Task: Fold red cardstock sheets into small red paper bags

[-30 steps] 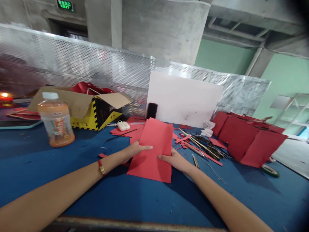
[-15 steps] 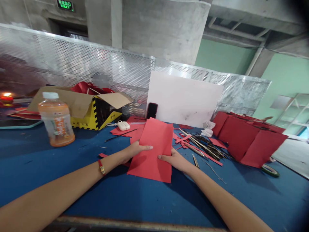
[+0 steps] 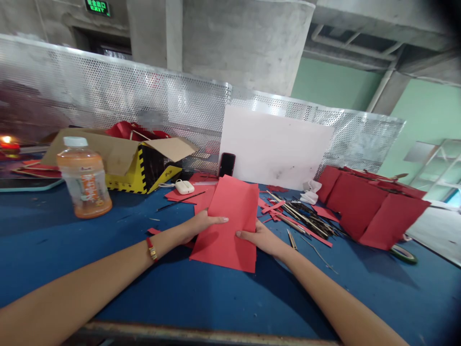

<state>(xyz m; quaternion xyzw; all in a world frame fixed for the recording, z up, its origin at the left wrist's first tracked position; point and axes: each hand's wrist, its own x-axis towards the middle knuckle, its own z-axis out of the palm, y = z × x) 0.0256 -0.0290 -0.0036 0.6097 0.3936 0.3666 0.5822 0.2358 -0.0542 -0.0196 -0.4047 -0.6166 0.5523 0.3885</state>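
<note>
Sheets of red paper point(image 3: 230, 245), slightly fanned, are held above the blue table point(image 3: 216, 302) in the middle of the view. My left hand point(image 3: 201, 225) grips their left edge, its thumb on top and its other fingers hidden underneath. At the right edge my right hand point(image 3: 262, 238) holds them the same way, thumb on the front. More red paper point(image 3: 201, 185) lies behind the held sheets, with a thin black stick point(image 3: 180, 201) across it.
A drink bottle point(image 3: 84, 180) and an open box point(image 3: 122, 166) stand left. A phone point(image 3: 226, 164) leans against a white board point(image 3: 270, 149). Right are sticks point(image 3: 309, 218), a cutter point(image 3: 292, 239), red folded pieces point(image 3: 374, 209) and a tape roll point(image 3: 404, 254).
</note>
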